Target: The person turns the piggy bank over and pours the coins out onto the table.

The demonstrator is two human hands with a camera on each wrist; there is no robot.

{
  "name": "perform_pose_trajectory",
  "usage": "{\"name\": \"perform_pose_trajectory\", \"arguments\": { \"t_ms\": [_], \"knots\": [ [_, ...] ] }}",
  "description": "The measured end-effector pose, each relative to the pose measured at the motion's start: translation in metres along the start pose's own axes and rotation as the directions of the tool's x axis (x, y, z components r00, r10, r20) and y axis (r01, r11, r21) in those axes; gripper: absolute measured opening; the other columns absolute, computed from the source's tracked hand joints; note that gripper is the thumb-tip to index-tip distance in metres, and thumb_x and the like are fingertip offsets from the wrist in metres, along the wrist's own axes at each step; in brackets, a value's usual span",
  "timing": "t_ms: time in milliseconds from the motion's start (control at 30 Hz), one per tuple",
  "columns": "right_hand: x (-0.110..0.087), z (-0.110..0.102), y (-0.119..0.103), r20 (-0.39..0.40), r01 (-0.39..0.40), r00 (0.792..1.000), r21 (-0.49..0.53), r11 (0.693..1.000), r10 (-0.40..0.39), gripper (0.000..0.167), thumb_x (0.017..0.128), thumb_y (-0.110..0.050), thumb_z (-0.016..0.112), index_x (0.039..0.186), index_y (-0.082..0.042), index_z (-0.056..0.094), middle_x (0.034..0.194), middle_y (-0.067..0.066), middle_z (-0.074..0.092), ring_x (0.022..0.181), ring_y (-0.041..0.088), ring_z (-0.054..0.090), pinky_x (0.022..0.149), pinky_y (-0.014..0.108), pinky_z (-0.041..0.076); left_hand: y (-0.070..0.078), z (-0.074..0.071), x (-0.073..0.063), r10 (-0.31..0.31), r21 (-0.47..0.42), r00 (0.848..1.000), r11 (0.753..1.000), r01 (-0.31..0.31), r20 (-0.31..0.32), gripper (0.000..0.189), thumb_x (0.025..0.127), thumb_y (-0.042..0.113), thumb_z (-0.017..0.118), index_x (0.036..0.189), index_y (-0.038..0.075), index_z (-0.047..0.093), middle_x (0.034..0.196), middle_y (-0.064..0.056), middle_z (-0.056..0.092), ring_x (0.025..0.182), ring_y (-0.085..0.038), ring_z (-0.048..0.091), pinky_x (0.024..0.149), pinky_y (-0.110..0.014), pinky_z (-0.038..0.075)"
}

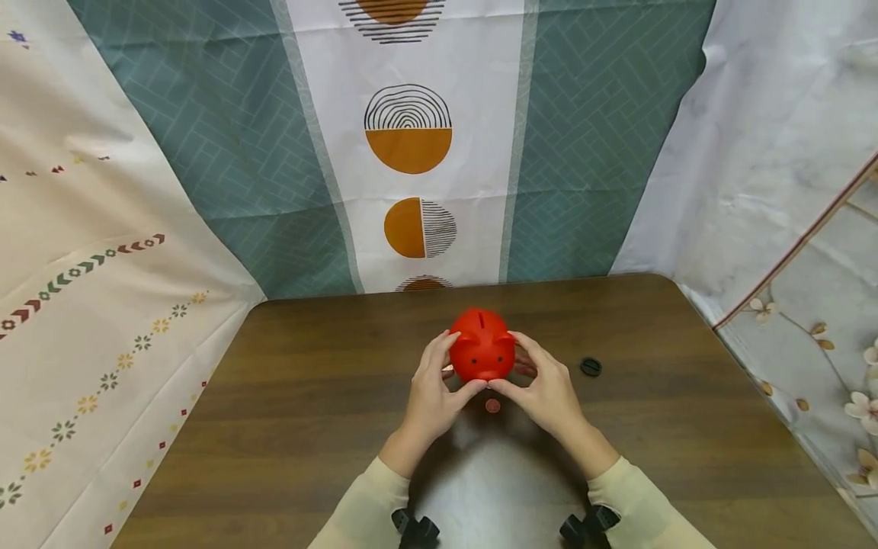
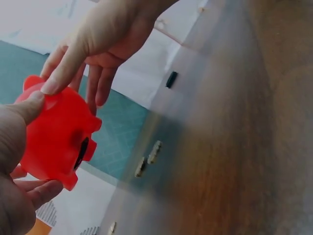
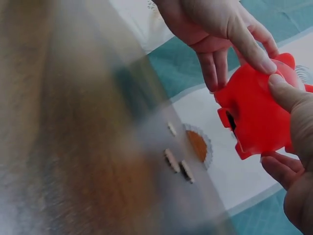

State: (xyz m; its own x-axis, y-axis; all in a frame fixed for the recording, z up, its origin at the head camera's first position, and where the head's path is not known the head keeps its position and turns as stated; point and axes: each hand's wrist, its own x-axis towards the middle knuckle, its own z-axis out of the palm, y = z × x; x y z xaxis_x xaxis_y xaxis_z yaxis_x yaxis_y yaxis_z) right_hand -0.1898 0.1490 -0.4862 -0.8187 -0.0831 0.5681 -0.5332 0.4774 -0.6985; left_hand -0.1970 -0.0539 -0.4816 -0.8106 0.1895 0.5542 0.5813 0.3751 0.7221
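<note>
A red piggy bank [image 1: 483,347] is held above the table between both hands, its snout towards me and a coin slot on top. My left hand [image 1: 435,389] grips its left side, my right hand [image 1: 542,385] its right side, and the thumbs meet under the snout. In the left wrist view a dark round opening [image 2: 82,152] shows in the bank's underside. A copper coin [image 1: 492,406] lies on the table just in front of the bank. Edge-on in the right wrist view are small coin-like stacks [image 3: 171,160], mostly hidden by the bank and hands from above.
On the wooden table [image 1: 309,442], right of my right hand, lies a round black plug [image 1: 591,367]. A patterned cloth [image 1: 583,152] hangs behind the table's far edge, with more cloth at both sides.
</note>
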Motion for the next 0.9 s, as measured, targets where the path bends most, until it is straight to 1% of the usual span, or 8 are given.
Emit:
{"name": "perform_pose_trajectory", "arguments": {
  "t_ms": [267,367,433,500,567,633,700,900],
  "knots": [
    [-0.006,0.006,0.005,0.042,-0.077,0.996,-0.008,0.997,0.078,0.079,0.069,-0.039,0.085,0.137,-0.020,0.051,0.122,0.005,0.064,0.097,0.022,0.068,0.074,0.036,0.058,-0.010,0.004,-0.007,-0.051,0.002,0.998,0.999,0.051,0.034,0.079,0.076,0.030,0.082,0.141,0.016,0.041,0.142,-0.011,0.041,0.096,-0.030,0.065,0.080,-0.043,0.056],
    [-0.006,0.005,0.003,-0.006,0.021,1.000,-0.013,1.000,-0.021,0.080,0.067,-0.032,0.088,0.136,-0.015,0.052,0.124,0.007,0.063,0.095,0.022,0.068,0.074,0.036,0.058,-0.010,0.004,-0.008,0.051,0.005,0.999,0.999,-0.051,-0.009,0.078,0.075,0.025,0.084,0.139,0.013,0.042,0.143,-0.013,0.041,0.098,-0.029,0.065,0.079,-0.041,0.057],
    [-0.003,0.002,-0.002,-0.061,0.124,0.991,0.001,0.992,-0.123,0.081,0.064,-0.022,0.091,0.135,-0.010,0.053,0.127,0.011,0.060,0.097,0.025,0.067,0.074,0.038,0.057,-0.007,0.003,-0.005,0.147,-0.005,0.988,0.989,-0.148,-0.055,0.078,0.073,0.021,0.085,0.138,0.010,0.043,0.144,-0.017,0.039,0.102,-0.031,0.064,0.079,-0.042,0.057],
    [0.000,0.000,-0.005,-0.092,0.162,0.983,-0.006,0.987,-0.161,0.082,0.063,-0.019,0.091,0.135,-0.010,0.054,0.129,0.010,0.059,0.098,0.024,0.067,0.074,0.037,0.057,-0.005,0.002,-0.003,0.181,-0.012,0.981,0.983,-0.182,-0.069,0.078,0.073,0.020,0.085,0.138,0.009,0.043,0.146,-0.017,0.038,0.104,-0.031,0.063,0.079,-0.041,0.057],
    [0.000,0.000,-0.003,-0.066,0.140,0.988,0.000,0.990,-0.140,0.082,0.064,-0.019,0.091,0.136,-0.008,0.053,0.125,0.014,0.062,0.093,0.027,0.068,0.070,0.039,0.058,-0.006,0.003,-0.002,0.136,-0.030,0.990,0.990,-0.137,-0.032,0.079,0.075,0.021,0.084,0.139,0.009,0.041,0.144,-0.017,0.039,0.101,-0.031,0.064,0.078,-0.040,0.057],
    [-0.001,0.002,0.001,-0.008,0.047,0.999,-0.020,0.999,-0.047,0.080,0.068,-0.029,0.088,0.137,-0.012,0.052,0.120,0.011,0.065,0.091,0.023,0.069,0.069,0.035,0.058,-0.008,0.004,-0.002,0.032,-0.024,0.999,0.999,-0.031,0.030,0.078,0.077,0.025,0.082,0.141,0.011,0.039,0.143,-0.014,0.040,0.099,-0.029,0.064,0.078,-0.037,0.057],
    [-0.003,0.005,0.006,0.031,-0.018,0.999,-0.027,0.999,0.019,0.079,0.069,-0.033,0.087,0.137,-0.013,0.052,0.117,0.012,0.066,0.089,0.024,0.070,0.068,0.035,0.058,-0.011,0.004,-0.003,-0.044,-0.017,0.996,0.999,0.046,0.072,0.078,0.078,0.027,0.081,0.142,0.012,0.037,0.143,-0.014,0.039,0.097,-0.029,0.065,0.079,-0.035,0.057],
    [-0.004,0.007,0.008,0.015,-0.054,0.998,-0.007,0.999,0.054,0.079,0.068,-0.038,0.086,0.137,-0.020,0.051,0.120,0.006,0.065,0.096,0.021,0.069,0.072,0.035,0.058,-0.013,0.004,-0.004,-0.053,-0.037,0.996,0.998,0.055,0.068,0.080,0.078,0.028,0.081,0.143,0.014,0.037,0.146,-0.015,0.036,0.101,-0.033,0.064,0.082,-0.035,0.056]
  ]
}}
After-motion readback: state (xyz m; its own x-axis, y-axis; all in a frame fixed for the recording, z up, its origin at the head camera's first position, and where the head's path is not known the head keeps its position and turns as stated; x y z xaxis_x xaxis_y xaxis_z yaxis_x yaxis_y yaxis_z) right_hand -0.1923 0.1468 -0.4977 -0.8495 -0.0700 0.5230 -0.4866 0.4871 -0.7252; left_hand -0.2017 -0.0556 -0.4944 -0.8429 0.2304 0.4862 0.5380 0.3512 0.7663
